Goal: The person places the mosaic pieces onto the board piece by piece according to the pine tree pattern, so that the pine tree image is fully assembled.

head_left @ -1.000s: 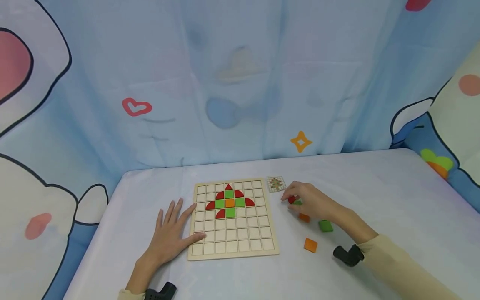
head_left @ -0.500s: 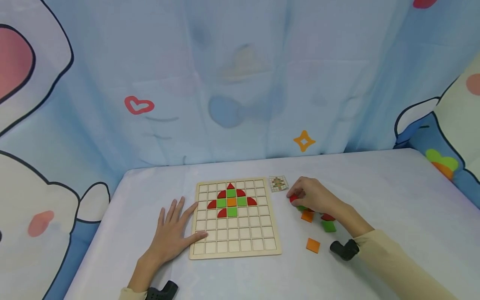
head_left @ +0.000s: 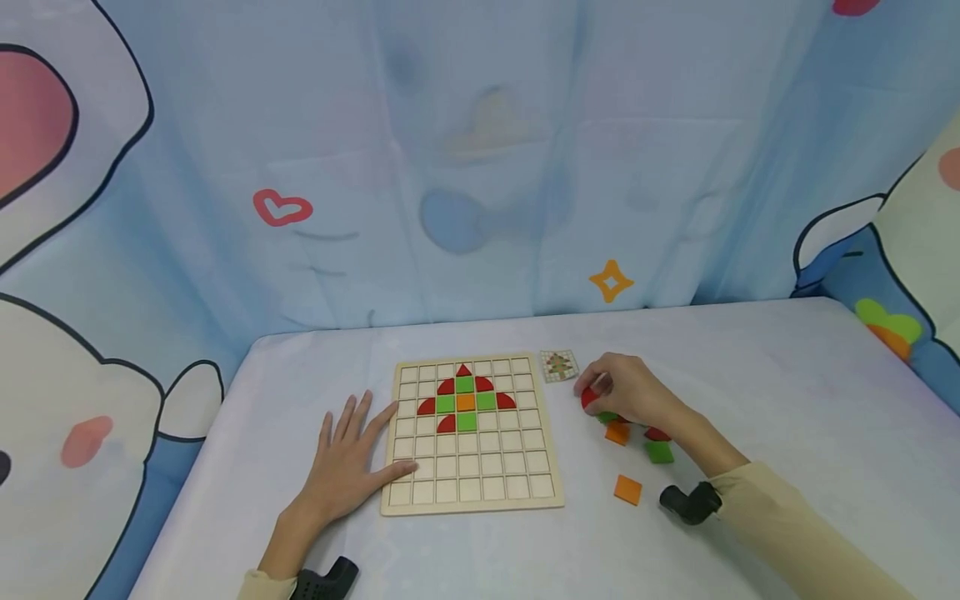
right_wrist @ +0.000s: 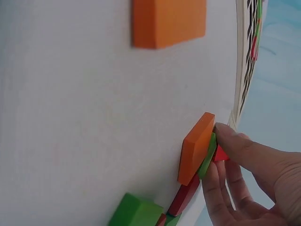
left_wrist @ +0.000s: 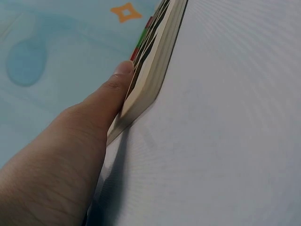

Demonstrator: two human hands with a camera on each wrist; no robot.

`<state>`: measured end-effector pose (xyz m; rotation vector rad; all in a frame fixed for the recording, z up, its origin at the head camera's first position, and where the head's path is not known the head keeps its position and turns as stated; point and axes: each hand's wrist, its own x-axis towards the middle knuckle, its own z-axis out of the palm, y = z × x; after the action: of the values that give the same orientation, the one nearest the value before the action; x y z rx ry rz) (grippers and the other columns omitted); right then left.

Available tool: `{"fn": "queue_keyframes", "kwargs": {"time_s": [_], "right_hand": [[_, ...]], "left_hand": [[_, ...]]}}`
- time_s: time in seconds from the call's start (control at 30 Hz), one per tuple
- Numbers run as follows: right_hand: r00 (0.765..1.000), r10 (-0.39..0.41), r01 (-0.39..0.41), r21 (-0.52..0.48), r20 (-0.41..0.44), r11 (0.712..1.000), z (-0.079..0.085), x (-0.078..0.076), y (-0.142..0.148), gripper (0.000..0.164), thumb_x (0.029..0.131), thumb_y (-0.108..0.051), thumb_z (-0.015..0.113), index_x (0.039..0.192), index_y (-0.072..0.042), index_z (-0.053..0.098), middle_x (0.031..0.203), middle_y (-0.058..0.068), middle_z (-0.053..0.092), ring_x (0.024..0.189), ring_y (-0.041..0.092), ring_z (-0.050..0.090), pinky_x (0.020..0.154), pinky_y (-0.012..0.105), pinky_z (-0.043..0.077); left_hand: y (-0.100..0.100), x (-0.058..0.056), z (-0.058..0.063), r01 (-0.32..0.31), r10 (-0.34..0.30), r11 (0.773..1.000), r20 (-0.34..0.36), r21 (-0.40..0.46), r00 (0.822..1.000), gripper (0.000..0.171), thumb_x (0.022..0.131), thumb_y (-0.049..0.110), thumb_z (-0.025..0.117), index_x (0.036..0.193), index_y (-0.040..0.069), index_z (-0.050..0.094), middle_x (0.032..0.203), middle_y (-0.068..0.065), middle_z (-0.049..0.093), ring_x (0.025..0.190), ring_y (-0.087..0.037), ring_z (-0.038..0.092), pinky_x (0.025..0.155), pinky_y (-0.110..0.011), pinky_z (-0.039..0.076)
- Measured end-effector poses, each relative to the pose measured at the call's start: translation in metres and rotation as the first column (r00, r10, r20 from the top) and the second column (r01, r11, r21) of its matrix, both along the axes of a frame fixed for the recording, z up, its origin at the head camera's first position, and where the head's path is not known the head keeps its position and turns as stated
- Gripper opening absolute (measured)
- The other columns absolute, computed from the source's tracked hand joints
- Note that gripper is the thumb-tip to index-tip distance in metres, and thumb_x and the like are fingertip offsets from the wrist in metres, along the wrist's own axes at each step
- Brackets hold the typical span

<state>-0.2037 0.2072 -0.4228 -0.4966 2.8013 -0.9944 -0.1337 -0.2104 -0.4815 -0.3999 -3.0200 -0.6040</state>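
Observation:
My left hand [head_left: 341,467] lies spread at the left side of a wooden grid board [head_left: 510,492]. Its thumb [left_wrist: 106,96] rests on the board's edge and the index fingertip touches the rim higher up. Red, green and orange blocks form a pattern in the board's upper half, with an orange square [head_left: 466,402] at its centre. To the right of the board, my right hand [head_left: 633,387] pinches a red block [right_wrist: 220,153] between thumb and fingers, low over a small pile. A green block [right_wrist: 208,155] and an orange block [right_wrist: 196,148] lie right by the fingertips.
A small pattern card [head_left: 558,366] lies between the board and my right hand. Nearer me are a loose orange square [head_left: 627,490] and a green square [head_left: 659,452] with a red block [head_left: 657,434] behind it. A printed curtain [head_left: 480,167] hangs behind the table.
My right hand has shifted slightly right and its fingers have closed on the red block, more of which shows. The red block behind the green square is now uncovered. My left hand stays put.

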Motion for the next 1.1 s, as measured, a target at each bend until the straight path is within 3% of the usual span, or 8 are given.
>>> {"fn": "queue_keyframes", "kwargs": {"time_s": [0.13,0.37,0.6,0.73,0.87,1.1], "right_hand": [[1.0,-0.002,0.002,-0.018,-0.026,1.0,0.0,0.002,0.0,0.019,0.078,0.007,0.088,0.091,-0.004,0.078,0.09,0.006,0.063,0.081,0.021,0.057,0.068,0.028,0.054],[0.995,0.061,-0.063,-0.014,-0.077,0.998,0.001,0.007,-0.001,0.017,0.079,0.008,0.086,0.089,-0.004,0.079,0.085,0.001,0.069,0.074,0.016,0.058,0.067,0.026,0.054],[0.989,0.076,-0.072,0.037,-0.125,0.997,0.0,0.012,-0.007,0.023,0.085,0.007,0.081,0.108,0.001,0.081,0.083,0.0,0.061,0.075,0.016,0.05,0.065,0.025,0.046],[0.987,0.103,-0.098,0.043,-0.122,0.994,0.001,0.016,-0.015,0.023,0.089,0.008,0.075,0.111,0.002,0.08,0.082,0.002,0.052,0.077,0.017,0.046,0.065,0.025,0.041],[0.984,0.131,-0.129,0.023,-0.12,0.991,0.004,0.02,-0.022,0.018,0.092,0.008,0.073,0.108,0.001,0.079,0.086,0.003,0.054,0.079,0.017,0.047,0.066,0.025,0.042],[0.989,0.141,-0.142,-0.041,-0.041,0.989,0.007,0.025,-0.035,0.025,0.098,0.01,0.061,0.121,0.01,0.072,0.089,0.006,0.054,0.075,0.012,0.058,0.061,0.022,0.045]], "left_hand": [[-0.001,-0.001,0.0,-0.001,0.001,1.0,0.014,-0.001,1.0,0.094,0.089,0.068,0.068,0.165,0.022,0.036,0.173,-0.018,0.017,0.16,-0.041,0.006,0.124,-0.068,0.0],[-0.001,0.0,0.0,-0.002,0.002,1.0,0.017,-0.004,1.0,0.095,0.089,0.068,0.068,0.165,0.022,0.036,0.173,-0.018,0.016,0.16,-0.042,0.006,0.124,-0.068,0.0],[0.0,-0.001,-0.001,0.0,0.0,1.0,0.021,-0.007,1.0,0.095,0.089,0.069,0.068,0.165,0.022,0.036,0.174,-0.018,0.016,0.16,-0.042,0.006,0.124,-0.068,-0.001],[-0.001,0.0,-0.001,0.001,0.0,1.0,0.022,-0.002,1.0,0.094,0.089,0.069,0.067,0.165,0.023,0.036,0.173,-0.018,0.016,0.16,-0.042,0.005,0.124,-0.069,-0.001],[-0.001,0.0,-0.001,-0.001,0.001,1.0,0.021,-0.001,1.0,0.094,0.089,0.069,0.067,0.165,0.022,0.036,0.173,-0.018,0.016,0.16,-0.042,0.006,0.124,-0.069,0.0],[0.0,0.0,0.0,0.006,-0.006,1.0,-0.003,0.008,1.0,0.092,0.089,0.067,0.068,0.164,0.021,0.039,0.172,-0.02,0.02,0.16,-0.043,0.008,0.123,-0.07,0.001]]}}
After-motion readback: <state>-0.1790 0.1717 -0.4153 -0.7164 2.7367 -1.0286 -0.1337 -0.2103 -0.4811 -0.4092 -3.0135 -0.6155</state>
